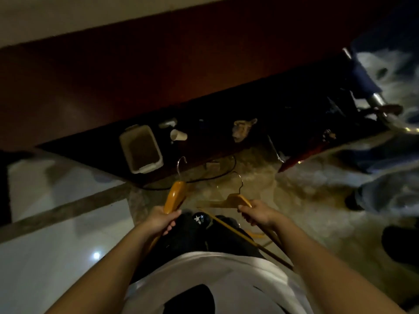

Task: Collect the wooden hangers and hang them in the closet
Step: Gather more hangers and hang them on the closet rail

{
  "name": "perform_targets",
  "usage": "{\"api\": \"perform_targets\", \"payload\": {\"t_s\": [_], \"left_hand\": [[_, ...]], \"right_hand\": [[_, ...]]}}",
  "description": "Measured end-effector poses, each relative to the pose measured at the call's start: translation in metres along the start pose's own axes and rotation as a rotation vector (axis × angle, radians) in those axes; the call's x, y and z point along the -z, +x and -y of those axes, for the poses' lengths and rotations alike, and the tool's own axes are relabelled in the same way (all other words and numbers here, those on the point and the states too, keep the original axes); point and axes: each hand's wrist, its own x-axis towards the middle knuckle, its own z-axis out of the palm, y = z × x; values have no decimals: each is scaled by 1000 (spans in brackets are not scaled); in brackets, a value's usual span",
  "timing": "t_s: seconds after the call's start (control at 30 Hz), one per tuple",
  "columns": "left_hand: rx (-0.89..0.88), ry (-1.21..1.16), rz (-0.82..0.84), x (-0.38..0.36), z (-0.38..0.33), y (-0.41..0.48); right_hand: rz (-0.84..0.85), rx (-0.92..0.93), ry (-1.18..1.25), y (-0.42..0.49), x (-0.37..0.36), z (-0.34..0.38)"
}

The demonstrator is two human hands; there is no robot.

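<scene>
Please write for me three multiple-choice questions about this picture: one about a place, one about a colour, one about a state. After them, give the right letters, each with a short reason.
1. Where is the pale tray?
A. On the dark surface, left of the paper cup
B. On the floor beside the feet
C. Hung on a rail

2. What colour is the left hanger?
A. White
B. Orange-brown
C. Blue

3. What is the right hand doing?
A. Hanging open
B. Pressing on the tray
C. Gripping the right hanger

Answers:
1 A: the tray lies on the dark surface, with the cup to its right.
2 B: the wood that the left hand holds is orange-brown.
3 C: its fingers curl round the hanger's arm.
</scene>
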Motion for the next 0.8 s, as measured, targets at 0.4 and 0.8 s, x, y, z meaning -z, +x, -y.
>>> {"api": "perform_targets", "payload": {"t_s": [0.4,0.8], "left_hand": [[150,-508,-267,-67,109,-79],[328,-1094,-529,-133,251,-159]], "right_hand": [[237,-3,-418,14,-6,21],[360,194,-924,6,-126,41]]}}
